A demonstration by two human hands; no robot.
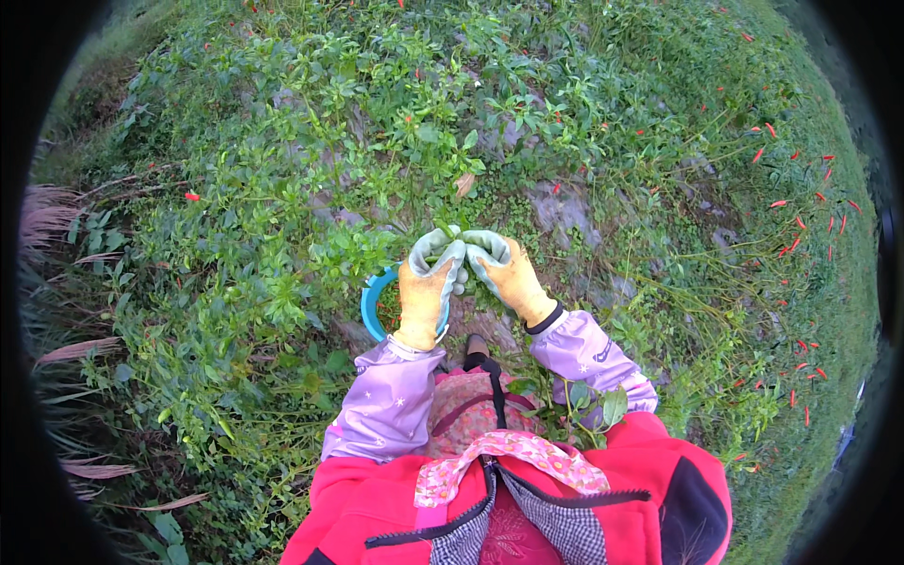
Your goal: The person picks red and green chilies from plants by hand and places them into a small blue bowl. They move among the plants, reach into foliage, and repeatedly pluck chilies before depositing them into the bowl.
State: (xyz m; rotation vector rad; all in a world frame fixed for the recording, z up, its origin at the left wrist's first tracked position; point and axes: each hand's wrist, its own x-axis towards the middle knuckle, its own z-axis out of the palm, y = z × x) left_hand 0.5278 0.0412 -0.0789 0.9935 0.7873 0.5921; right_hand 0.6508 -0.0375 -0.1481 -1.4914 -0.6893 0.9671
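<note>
Both hands wear yellow work gloves with grey-green coated fingers, and they meet at the middle of the view. My left hand [429,282] curls around green chili peppers or leaves; which of the two cannot be told. Close beside it, my right hand [501,272] pinches at the green chili plant stem and leaves [445,229] between the two hands. A blue round bucket [371,304] stands below and partly behind my left hand, with some red and green bits visible inside. Lilac sleeve covers reach up to both wrists.
Chili plants [282,162] spread all around, with many red peppers [794,244] at the right. Dark sheeting [565,212] shows between the rows. Feathery grass plumes [78,349] stand at the left. A shoe [477,345] is on the ground beneath the hands.
</note>
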